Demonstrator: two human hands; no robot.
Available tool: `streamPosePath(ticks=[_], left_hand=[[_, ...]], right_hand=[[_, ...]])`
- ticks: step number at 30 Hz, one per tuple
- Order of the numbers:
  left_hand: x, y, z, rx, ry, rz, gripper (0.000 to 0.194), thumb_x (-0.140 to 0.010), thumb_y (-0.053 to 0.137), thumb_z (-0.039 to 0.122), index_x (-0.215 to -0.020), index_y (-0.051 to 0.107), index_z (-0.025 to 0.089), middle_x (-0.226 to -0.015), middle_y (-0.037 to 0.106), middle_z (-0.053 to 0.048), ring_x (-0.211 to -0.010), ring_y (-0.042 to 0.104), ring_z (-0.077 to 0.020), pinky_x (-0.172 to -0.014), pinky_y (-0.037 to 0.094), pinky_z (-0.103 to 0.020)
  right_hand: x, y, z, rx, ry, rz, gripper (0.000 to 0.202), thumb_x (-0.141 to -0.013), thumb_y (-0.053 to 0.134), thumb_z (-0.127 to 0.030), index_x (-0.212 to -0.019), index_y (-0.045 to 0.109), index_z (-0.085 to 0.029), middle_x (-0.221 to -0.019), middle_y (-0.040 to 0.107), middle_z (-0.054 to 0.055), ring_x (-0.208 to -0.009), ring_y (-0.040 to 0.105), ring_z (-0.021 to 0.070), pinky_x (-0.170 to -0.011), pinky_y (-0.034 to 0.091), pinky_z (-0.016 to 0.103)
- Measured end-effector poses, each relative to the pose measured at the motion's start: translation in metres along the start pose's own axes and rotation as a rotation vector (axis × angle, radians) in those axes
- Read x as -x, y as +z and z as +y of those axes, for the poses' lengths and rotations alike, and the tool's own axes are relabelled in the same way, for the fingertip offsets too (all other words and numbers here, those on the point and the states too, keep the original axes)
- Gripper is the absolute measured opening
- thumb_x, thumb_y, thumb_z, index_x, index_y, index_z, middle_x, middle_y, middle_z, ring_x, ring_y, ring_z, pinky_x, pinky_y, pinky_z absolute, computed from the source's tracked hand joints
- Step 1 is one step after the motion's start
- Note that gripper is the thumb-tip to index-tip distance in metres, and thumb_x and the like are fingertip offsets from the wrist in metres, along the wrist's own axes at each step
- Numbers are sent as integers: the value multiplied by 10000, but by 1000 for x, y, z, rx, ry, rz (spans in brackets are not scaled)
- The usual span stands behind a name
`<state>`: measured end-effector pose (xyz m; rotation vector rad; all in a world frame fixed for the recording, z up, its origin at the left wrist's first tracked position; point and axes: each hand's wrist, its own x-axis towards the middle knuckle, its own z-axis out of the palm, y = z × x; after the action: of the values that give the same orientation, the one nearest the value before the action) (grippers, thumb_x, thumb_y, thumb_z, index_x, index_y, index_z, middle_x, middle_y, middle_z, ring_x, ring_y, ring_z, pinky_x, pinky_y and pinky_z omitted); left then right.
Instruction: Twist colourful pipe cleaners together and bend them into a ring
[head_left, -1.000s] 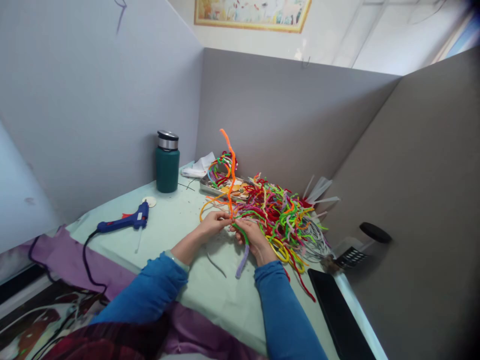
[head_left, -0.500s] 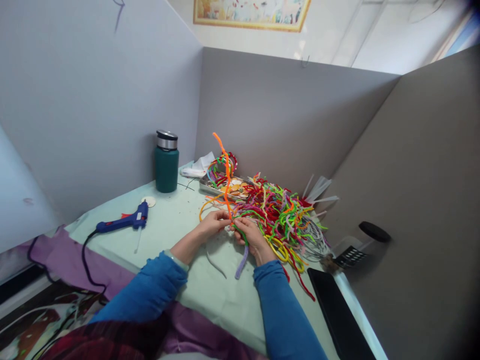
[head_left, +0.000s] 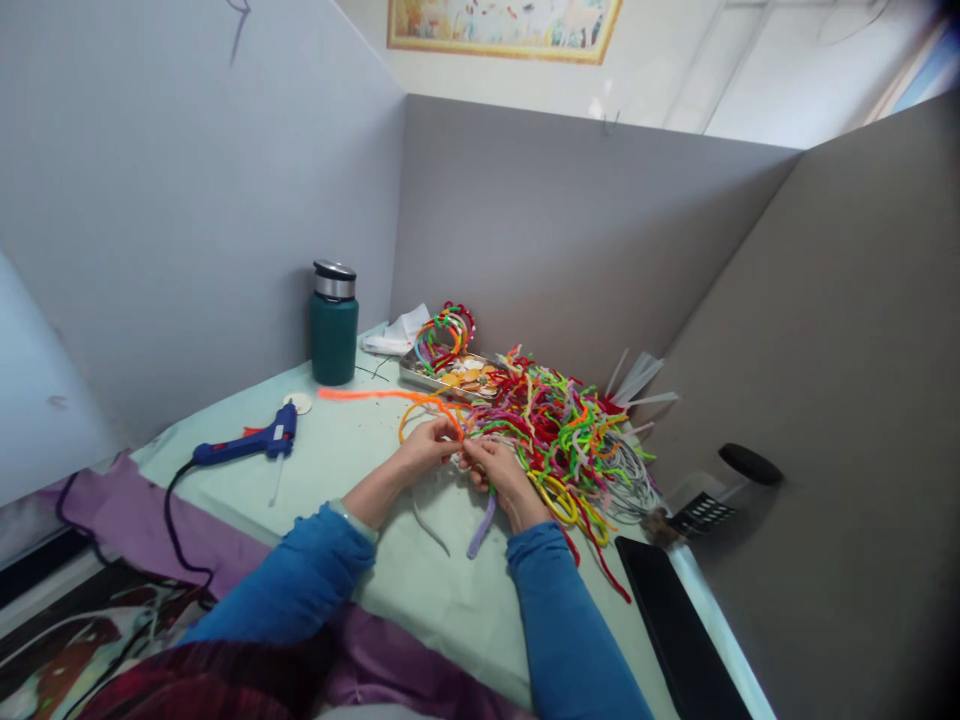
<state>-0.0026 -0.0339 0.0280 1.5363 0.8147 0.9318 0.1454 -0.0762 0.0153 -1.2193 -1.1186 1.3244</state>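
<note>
Surface point(head_left: 442, 615) beneath hands. Heap of fuzzy stems point(head_left: 559, 420) beyond, to right of hands. Left hand point(head_left: 431, 447) and right hand point(head_left: 501, 470) in tight pinches, fingertips meeting: left on orange stem point(head_left: 367, 394), right apparently on purple stem point(head_left: 482, 528); exact grip hidden. Orange reaches beyond left hand; purple hangs below right. Step: likely twisting stems together. Next turn calls for steady right hold, left guiding orange.

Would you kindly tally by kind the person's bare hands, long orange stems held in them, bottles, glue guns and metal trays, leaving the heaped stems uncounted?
Hands: 2 (left hand, right hand)
Held stems: 1 (orange stem)
Bottles: 1 (green bottle)
Glue guns: 1 (blue glue gun)
Metal trays: 1 (shallow tray)
Total: 6
</note>
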Motion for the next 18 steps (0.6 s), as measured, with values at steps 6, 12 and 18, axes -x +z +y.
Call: streamPosePath(ticks=[6,12,18], left_hand=[[-1,2,-3,-91,-99,0,227,-675,633,357,-709,543,151,-466,446,64,-385,342,-47,-382,233,-180],[-3,1,-3,-46,-212,37,267,-665,649,384,-646,494,167,-381,381,75,-329,294,-47,-361,176,-188],[1,1,0,-45,-255,-17,278,-630,687,381,-676,545,147,-401,392,76,-332,284,-36,-360,148,-182]], right_hand=[[1,3,-2,8,-4,24,280,-675,660,-398,-710,552,-142,-621,639,16,-338,403,29,-287,221,141],[4,-3,-5,47,-16,-6,270,-676,649,-397,-728,572,-144,-593,610,-3,-359,429,39,-300,274,144],[2,0,-2,7,-87,20,264,-650,651,-386,-715,528,-162,-542,557,-44,-352,383,31,-296,237,140]])
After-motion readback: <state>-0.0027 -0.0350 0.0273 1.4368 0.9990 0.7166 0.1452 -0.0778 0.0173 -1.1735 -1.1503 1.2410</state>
